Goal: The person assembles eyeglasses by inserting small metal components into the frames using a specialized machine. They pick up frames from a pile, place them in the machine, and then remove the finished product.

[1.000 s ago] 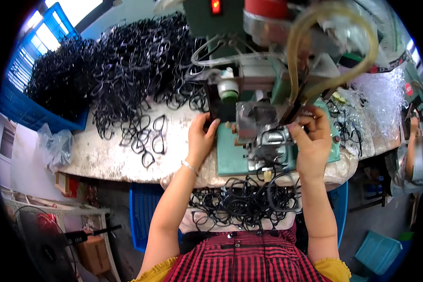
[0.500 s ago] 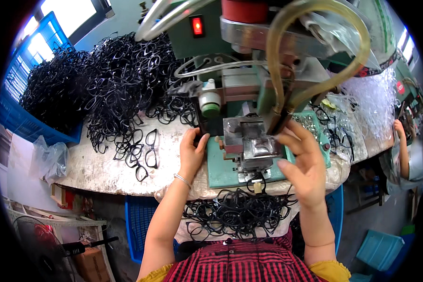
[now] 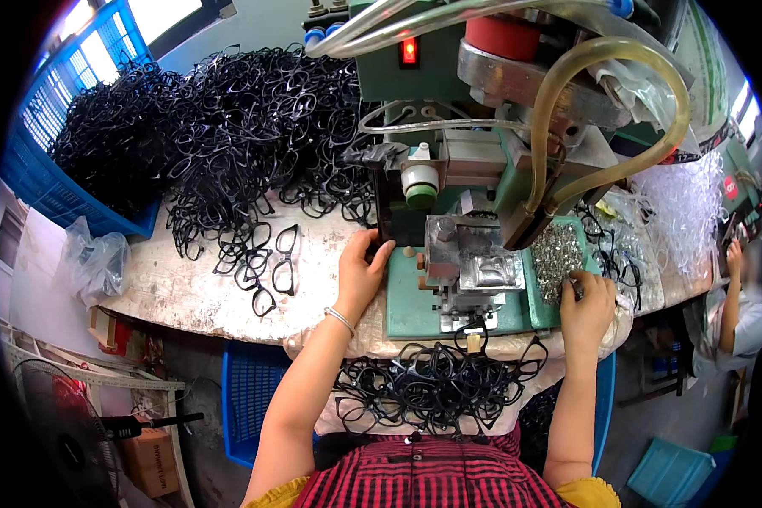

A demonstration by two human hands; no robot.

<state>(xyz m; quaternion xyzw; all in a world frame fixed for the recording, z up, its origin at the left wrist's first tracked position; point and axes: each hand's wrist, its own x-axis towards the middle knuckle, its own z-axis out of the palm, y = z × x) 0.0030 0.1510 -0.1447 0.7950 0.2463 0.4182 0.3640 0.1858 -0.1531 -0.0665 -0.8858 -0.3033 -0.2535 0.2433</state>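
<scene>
**Metal parts (image 3: pixel 553 254) within reach**

Your right hand (image 3: pixel 588 311), fingers narrowed, meets them in the green tray (image 3: pixel 545 316), right of the press (image 3: pixel 476 258), likely for easy reach. Your left hand (image 3: pixel 362 275) curls left of it. Either hand's contents: can't tell.

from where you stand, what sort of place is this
Likely an eyeglass factory or workshop: black frames lie in a big heap, a green machine stands before the person, and a tray of tiny metal bits sits at the right hand.
</scene>
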